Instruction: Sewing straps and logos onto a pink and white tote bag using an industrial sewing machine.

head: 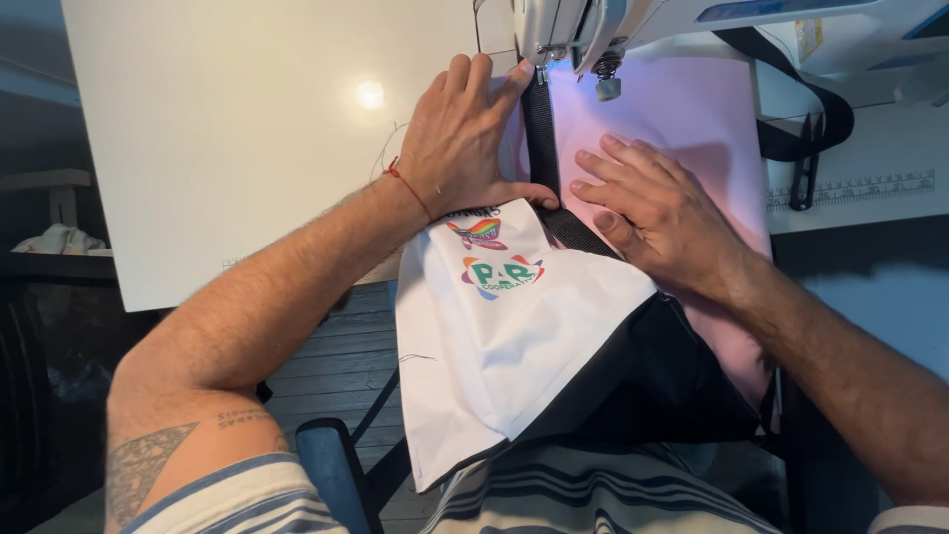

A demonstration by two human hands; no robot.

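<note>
Under the sewing machine (593, 30), both hands (flat) press white fabric (494, 336) beside black strap (541, 129).

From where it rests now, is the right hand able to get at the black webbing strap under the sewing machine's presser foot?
Probably yes: the right hand lies flat on the pink fabric just beside the black webbing strap, nothing between; the left hand only holds the strap's far side.

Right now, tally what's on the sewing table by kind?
Hands: 2, left hand and right hand, both flat on the work
Black webbing strap: 1
White printed fabric: 1
Pink fabric: 1
Sewing machine: 1
Total: 6
</note>
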